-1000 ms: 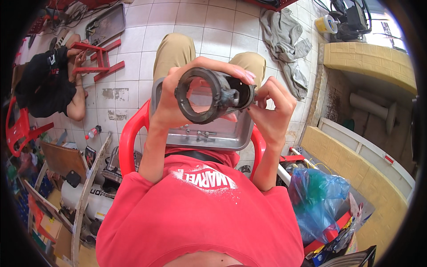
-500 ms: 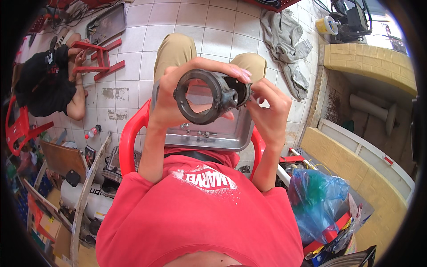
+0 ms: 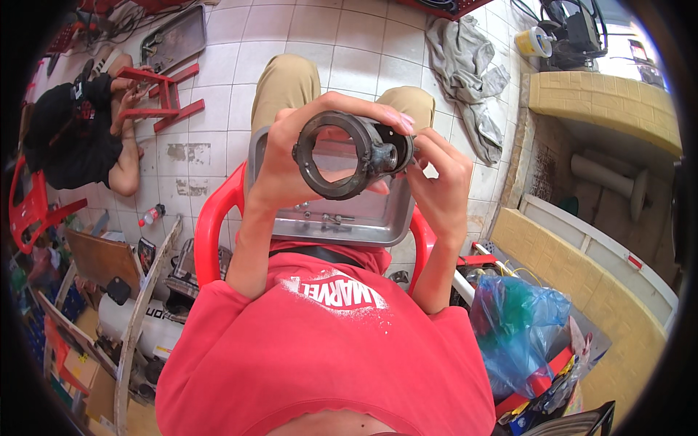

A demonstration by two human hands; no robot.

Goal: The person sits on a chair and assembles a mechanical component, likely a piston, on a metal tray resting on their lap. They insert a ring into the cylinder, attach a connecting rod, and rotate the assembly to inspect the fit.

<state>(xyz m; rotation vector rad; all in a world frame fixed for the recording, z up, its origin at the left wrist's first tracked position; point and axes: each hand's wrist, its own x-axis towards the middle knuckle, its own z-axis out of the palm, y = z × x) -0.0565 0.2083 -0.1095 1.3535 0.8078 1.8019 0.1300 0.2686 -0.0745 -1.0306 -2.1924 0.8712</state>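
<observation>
A dark metal housing (image 3: 380, 158), shaped like a hollow cylinder with a thick ring at one end and a threaded hole in its side, is raised above my lap. My left hand (image 3: 278, 171) is closed around it, fingers over the top and thumb beneath. At the housing's right end, my right hand (image 3: 446, 174) has its thumb and fingers pinched together against the rim. Whatever small thing sits between those fingertips is hidden. Below lies a metal tray (image 3: 374, 221) across my thighs, with several bolts (image 3: 337, 219) and small fittings in it.
I sit in a red plastic chair (image 3: 207, 240). A grey cloth (image 3: 465, 80) lies on the tiled floor. Another person (image 3: 80, 138) crouches at far left by a red stool (image 3: 166, 102). At right are a blue plastic bag (image 3: 520, 327) and a yellow-tiled ledge (image 3: 582, 269).
The housing and my left hand have shifted slightly right, and the housing has turned a little, showing more of the threaded hole. My right hand stays pinched at its rim.
</observation>
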